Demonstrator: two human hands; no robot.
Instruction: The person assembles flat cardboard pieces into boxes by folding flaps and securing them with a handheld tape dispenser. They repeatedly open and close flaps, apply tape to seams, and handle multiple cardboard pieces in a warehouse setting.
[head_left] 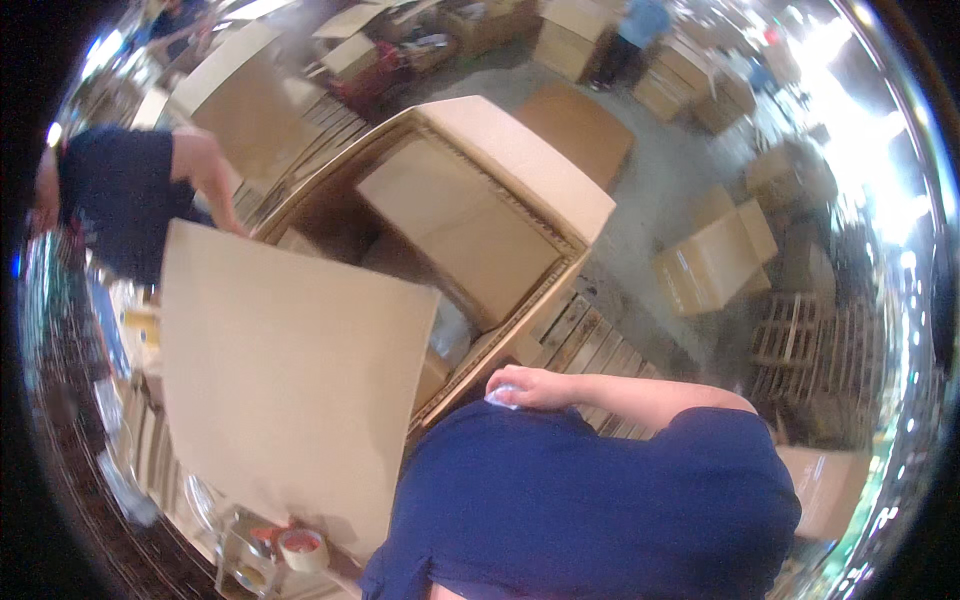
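around open carton (515, 150): tape roll (303, 550), pallet (597, 345); cardboard panel (290, 370) partly hiding carton.

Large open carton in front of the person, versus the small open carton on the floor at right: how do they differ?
The large carton fills the middle of the view; the small carton looks much smaller and farther off. The large carton is close to the right hand; the small carton sits apart on the floor. Both are brown cardboard with flaps open.
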